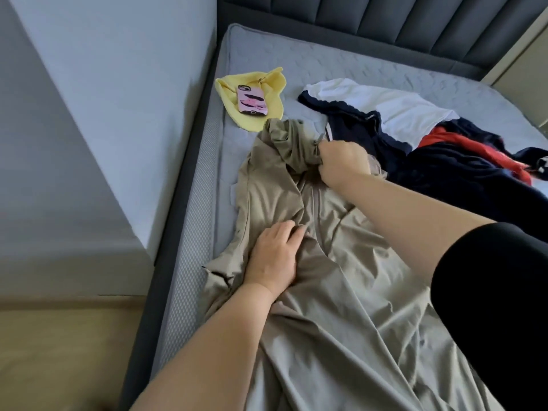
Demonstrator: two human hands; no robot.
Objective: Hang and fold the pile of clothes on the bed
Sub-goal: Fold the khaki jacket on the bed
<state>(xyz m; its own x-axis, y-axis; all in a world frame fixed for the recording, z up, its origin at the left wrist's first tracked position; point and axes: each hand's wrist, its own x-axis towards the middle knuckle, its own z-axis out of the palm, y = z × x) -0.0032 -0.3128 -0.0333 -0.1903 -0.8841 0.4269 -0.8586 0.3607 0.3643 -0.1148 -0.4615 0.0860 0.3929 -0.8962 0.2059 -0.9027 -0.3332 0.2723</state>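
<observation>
The right hand [344,164] had a tight grip. Its fingers were curled shut around a bunched-up part of the tan cloth [341,277], just above the middle of the frame. The bunch stood up a little from the bed [355,63] where the hand held it. A small grey bit [321,140] stuck out next to the knuckles, but it was too small to tell what it was.

The left hand [274,256] had no grip on anything. It lay flat on the tan cloth, left of the middle, with its fingers loose and close together. The fingertips touched a fold in the cloth.

The tan cloth was spread over the bed from the middle down to the bottom edge of the frame. It had many wrinkles. Both bare arms reached over it. The right arm had a black sleeve [489,292] at the right edge.

The pile of clothes [444,179] lay on the bed to the right of the right hand, close beside the tan cloth. It had a dark blue piece, a white top [394,108] and a red piece [456,140], all mixed up.

A yellow cloth [275,93] lay near the bed's left edge, above the tan cloth. A phone [252,100] in a pink case lay on top of it.

A dark padded headboard [385,13] ran along the top. A pale wall [89,114] filled the upper left, and a wooden floor [59,336] showed at the lower left.
</observation>
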